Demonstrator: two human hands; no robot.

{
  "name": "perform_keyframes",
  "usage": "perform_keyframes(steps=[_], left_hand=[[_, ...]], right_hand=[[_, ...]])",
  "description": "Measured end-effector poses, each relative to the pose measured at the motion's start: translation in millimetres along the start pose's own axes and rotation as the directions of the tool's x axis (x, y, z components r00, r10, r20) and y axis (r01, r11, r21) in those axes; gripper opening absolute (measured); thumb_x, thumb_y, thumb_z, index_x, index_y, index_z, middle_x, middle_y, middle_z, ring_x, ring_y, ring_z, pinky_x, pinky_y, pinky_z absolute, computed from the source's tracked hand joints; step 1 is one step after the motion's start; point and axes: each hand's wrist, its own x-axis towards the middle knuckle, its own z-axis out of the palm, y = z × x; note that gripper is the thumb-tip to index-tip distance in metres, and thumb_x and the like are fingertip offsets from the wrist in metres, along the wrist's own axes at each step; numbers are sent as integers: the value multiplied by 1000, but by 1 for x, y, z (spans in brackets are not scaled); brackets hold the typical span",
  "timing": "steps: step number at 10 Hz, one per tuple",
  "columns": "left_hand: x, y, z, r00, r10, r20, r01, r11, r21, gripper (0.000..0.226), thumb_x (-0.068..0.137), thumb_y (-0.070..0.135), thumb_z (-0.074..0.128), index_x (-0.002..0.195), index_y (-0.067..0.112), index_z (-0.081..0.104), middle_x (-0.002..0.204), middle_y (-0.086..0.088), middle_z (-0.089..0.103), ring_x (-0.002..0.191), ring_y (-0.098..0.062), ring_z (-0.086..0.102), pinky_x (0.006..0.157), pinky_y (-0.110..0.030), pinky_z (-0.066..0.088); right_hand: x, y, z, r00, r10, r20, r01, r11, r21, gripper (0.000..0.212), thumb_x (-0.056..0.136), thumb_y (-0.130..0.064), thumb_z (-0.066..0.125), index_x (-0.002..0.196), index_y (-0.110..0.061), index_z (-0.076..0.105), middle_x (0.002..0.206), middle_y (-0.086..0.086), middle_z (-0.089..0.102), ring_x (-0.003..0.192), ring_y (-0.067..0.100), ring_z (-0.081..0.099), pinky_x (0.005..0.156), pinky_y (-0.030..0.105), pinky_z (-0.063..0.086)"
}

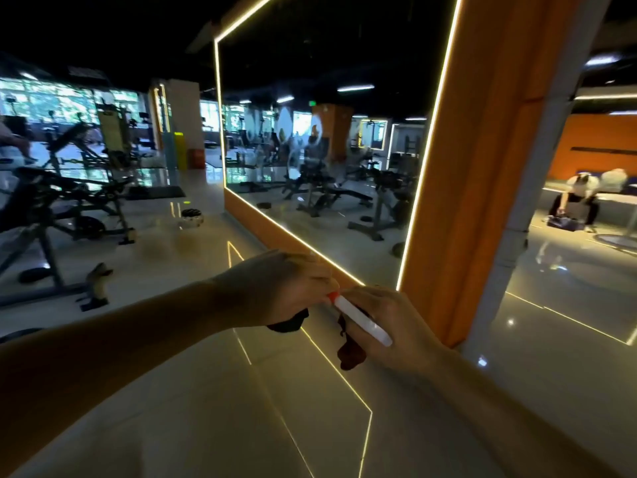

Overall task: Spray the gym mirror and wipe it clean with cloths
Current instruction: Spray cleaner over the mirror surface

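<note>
As two hands (286, 288) (389, 326) grip one bottle (362, 320), perhaps two cloths (287, 324) (350, 355) dangle.

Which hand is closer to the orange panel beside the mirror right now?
Right. The right hand, holding the spray bottle, sits just left of the orange panel; the left hand, gripping a dark cloth, is farther left.

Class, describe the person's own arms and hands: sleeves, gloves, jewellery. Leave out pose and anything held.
Both arms are bare: no sleeve shows on the left forearm or right forearm as far as the picture's edge. The left hand and right hand wear no gloves, and no watch or band shows at either wrist. Rings cannot be ruled out in this dim light.
</note>
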Motion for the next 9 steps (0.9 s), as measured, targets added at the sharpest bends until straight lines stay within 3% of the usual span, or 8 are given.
perform_keyframes(steps=[1, 2, 3, 4, 6, 7, 8, 9], left_hand=[[13, -43, 46, 998, 39, -49, -43, 997, -68, 22, 102, 21, 62, 118, 10, 73, 106, -4, 71, 91, -17, 68, 79, -34, 60], [20, -84, 82, 998, 22, -58, -24, 999, -40, 24, 95, 18, 72, 118, 11, 72, 106, -5, 72, 91, -22, 70, 68, -43, 62], [29, -133, 116, 995, 54, -84, -59, 996, -63, 28, 85, 9, 82, 112, 10, 75, 102, -4, 73, 88, -22, 71, 66, -43, 62], [36, -190, 145, 983, 149, -106, -155, 987, -51, 27, 84, 11, 81, 110, 14, 74, 99, -1, 72, 84, -16, 69, 64, -36, 61], [45, -304, 213, 968, 184, -170, -199, 977, -78, 28, 103, 26, 53, 118, 13, 72, 101, 0, 68, 84, -16, 65, 63, -36, 60], [57, -346, 242, 956, 240, -171, -257, 962, -89, 22, 101, 22, 56, 115, 16, 72, 99, 2, 68, 84, -14, 62, 64, -36, 60], [68, -379, 269, 942, 280, -186, -306, 943, -132, 20, 97, 19, 61, 113, 16, 73, 98, 2, 68, 83, -14, 65, 65, -35, 60], [82, -402, 296, 939, 271, -211, -305, 940, -154, 27, 102, 26, 52, 109, 15, 75, 95, 2, 70, 79, -12, 67, 64, -31, 60]], right_hand=[[16, 39, 13, 998, 26, -50, -28, 999, -42, 35, 95, -15, 71, 130, -18, 69, 125, -8, 68, 115, 3, 60, 102, 8, 37], [44, 82, 33, 997, 34, -63, -39, 997, -68, 24, 95, -11, 72, 119, -8, 72, 110, -1, 73, 103, -10, 56, 90, 12, 45], [77, 118, 52, 992, 74, -104, -79, 996, -39, 19, 100, -27, 60, 104, -11, 71, 89, 5, 72, 79, 2, 64, 75, 22, 51], [110, 153, 70, 983, 131, -129, -146, 982, -116, 15, 99, -22, 63, 105, -11, 72, 89, -2, 70, 76, -1, 61, 75, 15, 47], [181, 213, 102, 963, 216, -164, -242, 958, -158, 14, 95, -18, 65, 97, -6, 73, 81, 3, 70, 68, 11, 62, 67, 30, 57], [204, 236, 113, 948, 250, -199, -290, 935, -204, 20, 89, -13, 75, 108, -7, 73, 94, 6, 73, 83, 14, 62, 79, 26, 52], [221, 274, 127, 944, 261, -201, -296, 939, -176, 19, 98, -29, 62, 103, -14, 73, 82, -11, 65, 68, -1, 57, 69, 12, 46], [234, 315, 139, 930, 303, -209, -343, 920, -188, 17, 99, -26, 65, 102, -12, 73, 83, -12, 66, 69, -6, 53, 71, 6, 42]])
